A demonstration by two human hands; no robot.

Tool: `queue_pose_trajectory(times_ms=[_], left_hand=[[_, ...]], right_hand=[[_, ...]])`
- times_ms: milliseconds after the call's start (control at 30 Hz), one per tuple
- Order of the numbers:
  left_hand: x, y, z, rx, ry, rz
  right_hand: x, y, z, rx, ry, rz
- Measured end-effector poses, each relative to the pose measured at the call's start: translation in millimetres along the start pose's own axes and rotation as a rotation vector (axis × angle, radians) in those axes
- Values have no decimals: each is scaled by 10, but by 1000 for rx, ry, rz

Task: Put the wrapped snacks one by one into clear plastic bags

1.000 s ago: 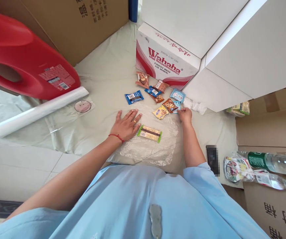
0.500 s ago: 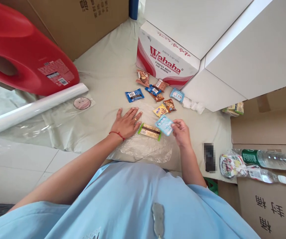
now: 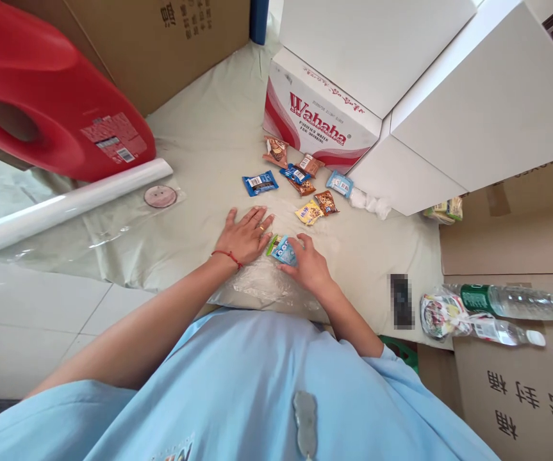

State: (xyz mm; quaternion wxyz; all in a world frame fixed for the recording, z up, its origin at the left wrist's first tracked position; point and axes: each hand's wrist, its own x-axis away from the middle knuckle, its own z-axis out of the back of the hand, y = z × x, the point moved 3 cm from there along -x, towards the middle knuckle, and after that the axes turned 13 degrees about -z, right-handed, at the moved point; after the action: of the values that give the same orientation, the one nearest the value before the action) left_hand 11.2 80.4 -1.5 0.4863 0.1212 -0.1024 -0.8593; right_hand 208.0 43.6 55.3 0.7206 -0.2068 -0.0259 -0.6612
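Observation:
My left hand [image 3: 246, 235] lies flat, palm down, on the cloth with its fingers spread. Just right of its fingertips is a flat light-blue packet [image 3: 283, 251], lying over a green-ended snack bar [image 3: 272, 244] that is mostly hidden. My right hand [image 3: 309, 262] grips the packet between thumb and fingers. Under both is a clear plastic bag [image 3: 266, 285]. Farther off lie small wrapped snacks: a yellow one [image 3: 309, 212], a brown one [image 3: 327, 202], a dark-blue one [image 3: 260, 184] and a light-blue one [image 3: 340, 184].
Behind the snacks stands a Wahaha water carton [image 3: 321, 115] beside white boxes [image 3: 459, 121]. A red jug [image 3: 65, 96] and a plastic film roll [image 3: 69, 205] are at left. To the right are a dark blurred object [image 3: 402, 302] and water bottles [image 3: 511, 301].
My right hand has moved left with the light-blue packet and brought it down over the snack bar. My left hand has stayed in place.

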Motion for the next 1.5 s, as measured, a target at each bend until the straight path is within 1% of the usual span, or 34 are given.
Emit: queue_pose_trajectory(times_ms=[100, 200, 333, 533, 700, 800, 900, 967, 1000, 1100, 1200, 1267, 1333, 1400, 1467, 1500], left_hand=[[2, -1, -5, 7, 15, -2], [2, 3, -5, 15, 21, -2], [4, 8, 3, 7, 25, -1], [2, 14, 16, 18, 23, -7], [5, 10, 11, 25, 32, -4], [9, 12, 16, 36, 32, 0], [13, -1, 23, 65, 38, -3], [17, -34, 26, 98, 52, 3], [23, -58, 29, 120, 61, 10], [84, -136, 66, 203, 105, 34], [257, -167, 158, 237, 181, 16], [433, -150, 222, 215, 209, -49], [623, -135, 248, 200, 173, -135], [792, -163, 232, 214, 89, -186], [909, -238, 207, 240, 13, -192], [942, -281, 202, 250, -9, -188]], right_hand=[[-33, -130, -8, 115, -36, -6], [-100, -180, 41, 151, -44, -2], [-167, -179, 86, 170, -72, 27], [-216, -137, 51, 202, -82, 19], [-244, -130, 49, 183, -28, 54], [-262, -95, 19, 147, -42, 84], [-248, 6, -4, 47, -47, 124], [-188, 116, 7, -53, -9, 155], [-136, 183, 21, -108, 31, 170], [119, 402, 46, -250, 145, 249], [464, 600, -59, -277, 124, 377], [680, 713, -200, -253, 101, 418], [832, 806, -350, -244, 114, 387], [903, 863, -459, -260, 135, 317], [892, 873, -477, -303, 148, 262], [860, 860, -445, -330, 148, 254]])
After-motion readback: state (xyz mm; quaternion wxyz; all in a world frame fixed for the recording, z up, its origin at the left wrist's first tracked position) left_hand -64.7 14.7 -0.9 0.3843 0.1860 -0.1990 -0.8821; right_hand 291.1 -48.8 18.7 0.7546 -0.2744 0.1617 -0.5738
